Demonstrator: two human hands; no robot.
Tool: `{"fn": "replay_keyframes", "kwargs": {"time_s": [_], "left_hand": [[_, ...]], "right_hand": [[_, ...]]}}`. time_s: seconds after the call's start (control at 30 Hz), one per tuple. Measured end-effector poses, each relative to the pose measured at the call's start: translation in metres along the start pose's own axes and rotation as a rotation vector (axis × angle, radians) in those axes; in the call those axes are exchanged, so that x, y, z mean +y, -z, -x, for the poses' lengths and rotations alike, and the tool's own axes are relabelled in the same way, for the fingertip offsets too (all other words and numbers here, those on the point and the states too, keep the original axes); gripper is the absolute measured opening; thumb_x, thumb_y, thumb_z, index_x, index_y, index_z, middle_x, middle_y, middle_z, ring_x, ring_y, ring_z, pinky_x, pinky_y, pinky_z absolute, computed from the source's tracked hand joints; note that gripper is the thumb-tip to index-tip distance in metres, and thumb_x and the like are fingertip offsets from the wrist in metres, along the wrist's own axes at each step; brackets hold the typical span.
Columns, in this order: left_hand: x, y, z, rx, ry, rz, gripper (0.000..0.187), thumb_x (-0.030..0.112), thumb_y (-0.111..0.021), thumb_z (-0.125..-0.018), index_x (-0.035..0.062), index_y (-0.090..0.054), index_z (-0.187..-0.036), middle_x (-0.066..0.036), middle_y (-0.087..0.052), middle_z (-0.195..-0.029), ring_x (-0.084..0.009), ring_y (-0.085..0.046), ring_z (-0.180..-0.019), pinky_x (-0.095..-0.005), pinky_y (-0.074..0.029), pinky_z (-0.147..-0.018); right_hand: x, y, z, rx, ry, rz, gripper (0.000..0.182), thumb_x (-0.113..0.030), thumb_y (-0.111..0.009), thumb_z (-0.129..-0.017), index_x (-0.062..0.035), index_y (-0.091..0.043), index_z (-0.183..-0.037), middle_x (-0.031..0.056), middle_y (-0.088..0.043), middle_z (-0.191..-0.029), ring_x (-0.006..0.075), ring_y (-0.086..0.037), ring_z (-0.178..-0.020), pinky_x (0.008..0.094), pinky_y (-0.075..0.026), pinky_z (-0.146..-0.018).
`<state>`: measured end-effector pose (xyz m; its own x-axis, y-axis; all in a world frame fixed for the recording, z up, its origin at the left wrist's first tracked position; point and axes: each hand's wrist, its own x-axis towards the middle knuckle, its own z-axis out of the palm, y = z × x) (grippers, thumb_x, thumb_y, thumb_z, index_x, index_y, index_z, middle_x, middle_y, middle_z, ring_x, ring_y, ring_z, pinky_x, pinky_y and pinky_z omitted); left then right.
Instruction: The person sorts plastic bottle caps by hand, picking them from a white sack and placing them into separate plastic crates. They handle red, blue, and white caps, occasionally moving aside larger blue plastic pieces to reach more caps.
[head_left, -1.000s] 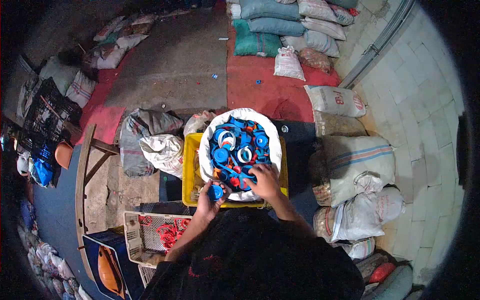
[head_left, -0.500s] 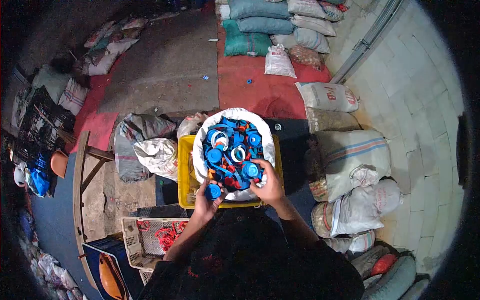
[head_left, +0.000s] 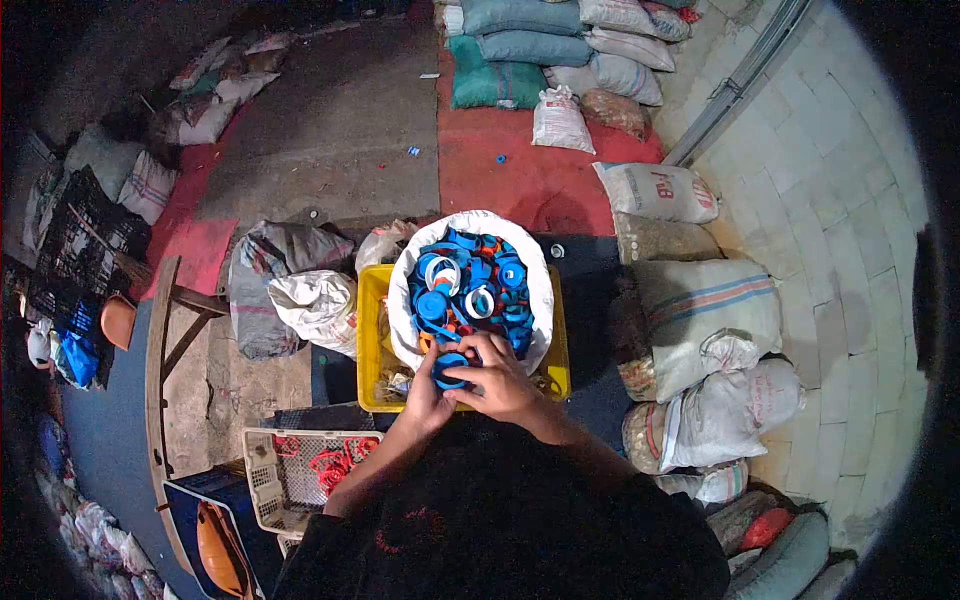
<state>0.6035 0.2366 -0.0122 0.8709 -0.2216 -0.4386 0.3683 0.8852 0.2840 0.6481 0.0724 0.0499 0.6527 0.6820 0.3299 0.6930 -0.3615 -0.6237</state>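
A blue round cap [head_left: 452,371] is held between both hands over the near rim of an open white sack [head_left: 541,290]. My left hand [head_left: 426,395] grips the cap from the left. My right hand [head_left: 500,380] reaches across from the right, its fingers closed on the cap's top and side. The sack is full of blue, white and orange plastic caps and rings [head_left: 480,270] and stands in a yellow crate [head_left: 372,330].
A beige basket [head_left: 262,480] with red plastic pieces stands at lower left, near a wooden frame [head_left: 157,380]. Gray and white sacks [head_left: 315,300] lie left of the crate. More filled sacks [head_left: 710,310] line the right wall.
My right hand has moved left from the sack's contents onto the blue cap in my left hand. My left hand has shifted slightly right and up with the cap.
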Motion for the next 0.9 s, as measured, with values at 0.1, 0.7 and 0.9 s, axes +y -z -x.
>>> {"fn": "replay_keyframes", "kwargs": {"time_s": [0.1, 0.7, 0.9], "left_hand": [[0.004, 0.011, 0.001, 0.090, -0.015, -0.007, 0.043, 0.047, -0.042, -0.108, 0.0086, -0.060, -0.115, -0.006, -0.068, -0.100, -0.0185, -0.069, -0.089, -0.0307, -0.060, -0.070], [0.015, 0.038, 0.011, 0.179, -0.069, 0.066, 0.033, 0.042, -0.050, -0.106, 0.0101, -0.060, -0.109, -0.005, -0.066, -0.097, -0.0178, -0.067, -0.090, -0.0311, -0.061, -0.071], [0.013, 0.040, 0.009, 0.180, -0.066, 0.059, 0.033, 0.041, -0.052, -0.105, 0.0097, -0.060, -0.108, -0.005, -0.066, -0.098, -0.0168, -0.067, -0.090, -0.0315, -0.061, -0.072]], "right_hand": [[0.000, 0.000, -0.007, -0.049, 0.011, -0.050, 0.038, -0.026, -0.084, -0.079, -0.0102, -0.076, -0.112, 0.0120, -0.058, -0.116, 0.0293, -0.057, -0.114, 0.0419, -0.045, -0.100], [0.123, 0.003, -0.070, -0.189, -0.015, 0.210, 0.038, -0.040, -0.084, -0.078, -0.0170, -0.076, -0.107, 0.0127, -0.057, -0.139, 0.0366, -0.040, -0.143, 0.0519, -0.036, -0.114], [0.155, 0.010, -0.060, -0.027, -0.300, 0.098, 0.027, -0.038, -0.086, -0.075, -0.0160, -0.079, -0.090, 0.0146, -0.062, -0.129, 0.0354, -0.059, -0.120, 0.0456, -0.044, -0.106]]}}
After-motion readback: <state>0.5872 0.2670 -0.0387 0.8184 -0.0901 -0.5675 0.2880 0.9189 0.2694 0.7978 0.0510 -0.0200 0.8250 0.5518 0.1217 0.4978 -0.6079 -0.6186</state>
